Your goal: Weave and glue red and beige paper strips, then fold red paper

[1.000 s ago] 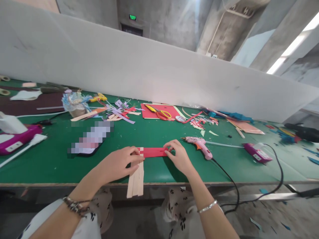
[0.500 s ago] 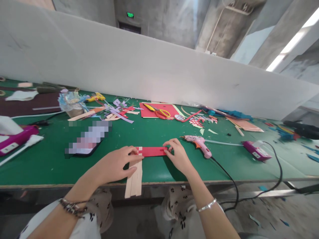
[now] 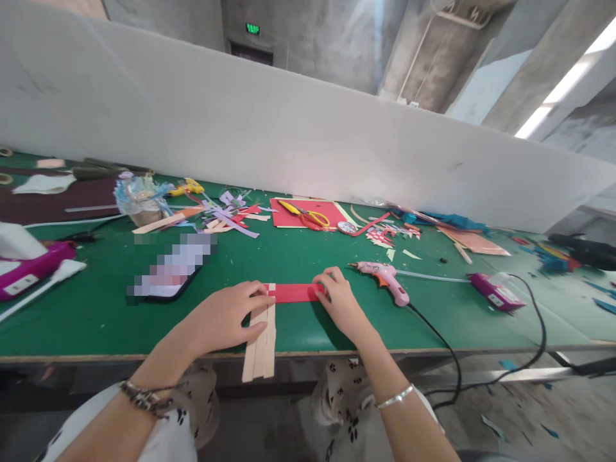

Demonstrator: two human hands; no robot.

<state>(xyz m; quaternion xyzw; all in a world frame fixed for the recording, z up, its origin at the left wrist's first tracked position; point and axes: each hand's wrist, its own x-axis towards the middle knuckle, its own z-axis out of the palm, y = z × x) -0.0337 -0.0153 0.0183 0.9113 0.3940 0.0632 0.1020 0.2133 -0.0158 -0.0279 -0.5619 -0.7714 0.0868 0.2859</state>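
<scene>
Red paper strips lie side by side across the green table, woven at their left end with pale peach strips that hang over the front edge. My left hand presses on the woven corner, fingertips on the paper and thumb on the peach strips. At the right end of the red strips, my right hand has its fingers curled and pinched on them; its fingertips partly cover that end. A pink glue gun lies just right of my right hand.
A phone lies left of my hands. Behind are scissors on red paper, scattered paper strips and a yellow glue gun. A black cable runs over the front edge to a magenta power strip.
My right hand has shifted slightly left along the red strips, its fingers bunched closer together. My left hand stays at the woven corner.
</scene>
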